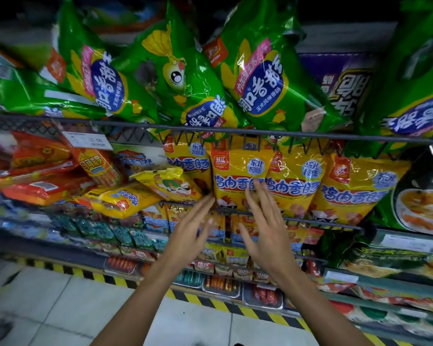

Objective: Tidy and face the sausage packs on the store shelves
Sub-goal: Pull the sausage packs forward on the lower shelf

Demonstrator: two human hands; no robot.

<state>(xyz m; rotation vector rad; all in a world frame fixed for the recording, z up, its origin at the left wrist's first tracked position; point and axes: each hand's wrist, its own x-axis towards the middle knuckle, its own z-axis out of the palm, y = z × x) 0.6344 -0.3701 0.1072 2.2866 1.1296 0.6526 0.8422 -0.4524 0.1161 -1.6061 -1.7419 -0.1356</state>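
Several yellow sausage packs stand upright in a row on the middle wire shelf (310, 219). One yellow pack (238, 176) stands between my hands. My left hand (190, 233) is flat, fingers apart, its tips at this pack's lower left edge. My right hand (265, 221) is spread open, fingertips resting on the pack's front. Neither hand grips anything. Left of them, two yellow packs (170, 182) (120, 199) lie tilted and tumbled. Green sausage packs (258, 78) lean crookedly on the shelf above.
Red sausage packs (43, 188) lie piled at the left, under a price tag (88, 140). Lower shelves hold small packs and metal trays (263, 295). Green noodle-style bags (420, 211) fill the right. A yellow-black striped strip (210, 302) edges the tiled floor (61, 308).
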